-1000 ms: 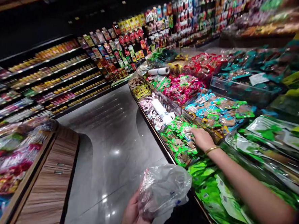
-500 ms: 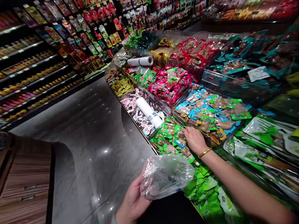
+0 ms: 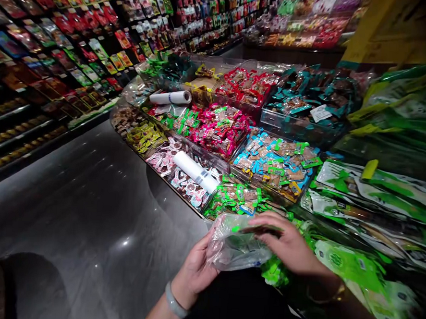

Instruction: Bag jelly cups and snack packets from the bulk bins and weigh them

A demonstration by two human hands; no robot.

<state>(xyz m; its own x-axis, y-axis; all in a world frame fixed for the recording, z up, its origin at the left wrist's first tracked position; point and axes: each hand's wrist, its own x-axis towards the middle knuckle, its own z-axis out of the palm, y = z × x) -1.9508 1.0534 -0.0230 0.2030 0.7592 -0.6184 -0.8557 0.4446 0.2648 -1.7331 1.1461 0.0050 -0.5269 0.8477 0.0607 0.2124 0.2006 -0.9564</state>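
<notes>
My left hand (image 3: 196,269) is closed on the side of a clear plastic bag (image 3: 234,257), which is held up in front of me. Over the bag's mouth, my right hand (image 3: 289,243) pinches a small snack packet (image 3: 261,229) with a green end. Part of the packet is at or inside the opening; how far in I cannot tell. Just beyond the bag lies a bin compartment of green-ended snack packets (image 3: 232,197). Bright green packages (image 3: 351,264) lie below and to the right of my right hand.
A white roll of bags (image 3: 196,172) lies across pink packets in the neighbouring compartment, and another roll (image 3: 169,97) rests farther back. Blue packets (image 3: 278,158) and pink-red packets (image 3: 222,129) fill other bins. Hanging shelves (image 3: 79,40) line the left beyond the grey floor (image 3: 97,220).
My right hand has come back from the green packets to the bag's mouth, now with a packet in its fingers. The left hand keeps holding the bag. The view has turned right.
</notes>
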